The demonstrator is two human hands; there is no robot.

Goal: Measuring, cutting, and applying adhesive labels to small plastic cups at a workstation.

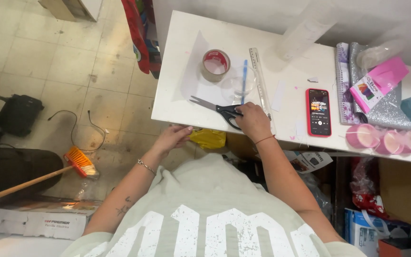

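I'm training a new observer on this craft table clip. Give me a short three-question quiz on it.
1. True or false: the right hand rests on the scissors.
2. What lies right of the clear ruler? A) tape roll B) red phone C) blue pen
3. Where is the left hand?

Key: 1 true. 2 B. 3 At the near edge of the white table, holding nothing visible.
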